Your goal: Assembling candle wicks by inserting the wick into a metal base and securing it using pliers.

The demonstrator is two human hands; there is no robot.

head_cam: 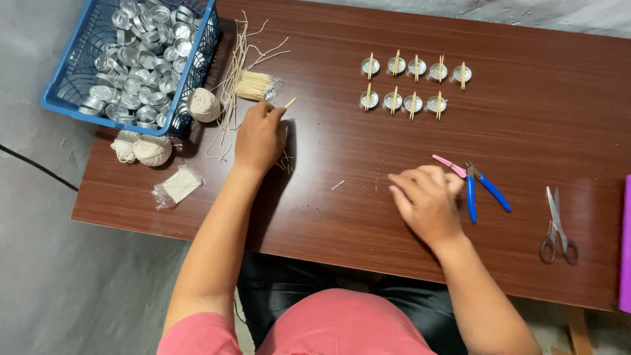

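Left hand [259,135] pinches small wooden stick [290,102], fingers closed on it, at 10 o'clock on bench [342,217]. Right hand [426,200] curled beside blue-handled pliers [476,187], grip unclear. Tin cups [414,84] at 12.

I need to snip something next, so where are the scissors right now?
In the head view, the scissors lie on the right side of the brown table, apart from the right hand, between the blue-handled pliers and the purple object at the right edge.

Scissors [557,227] right; blue basket [62,84], yarn balls [152,150] left.
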